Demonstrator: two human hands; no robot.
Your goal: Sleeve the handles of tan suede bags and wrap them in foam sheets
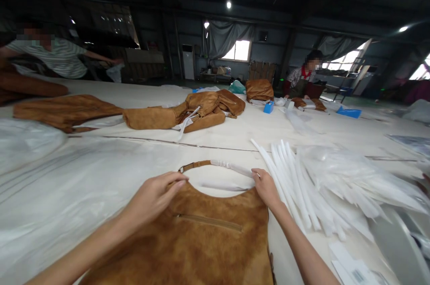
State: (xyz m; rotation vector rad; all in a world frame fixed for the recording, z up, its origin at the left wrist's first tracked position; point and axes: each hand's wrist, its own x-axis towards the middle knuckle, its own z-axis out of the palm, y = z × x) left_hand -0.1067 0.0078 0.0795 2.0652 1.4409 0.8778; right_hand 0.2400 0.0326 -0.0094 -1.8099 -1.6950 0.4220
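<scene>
A tan suede bag (198, 240) lies flat in front of me, zip pocket facing up. Its strap (215, 165) arches away from me, partly wrapped in a white sleeve. My left hand (152, 197) rests on the bag's upper left corner, fingers together and pressing near the strap's buckle end. My right hand (267, 186) is closed in a pinch on the white-wrapped end of the strap at the bag's upper right corner.
A pile of white plastic sleeves (322, 186) lies right of the bag. More tan bags (201, 112) lie across the white table (235, 135). Clear plastic sheets (30, 142) sit at left. Two other people work at the far side. Blue boxes (349, 112) stand far right.
</scene>
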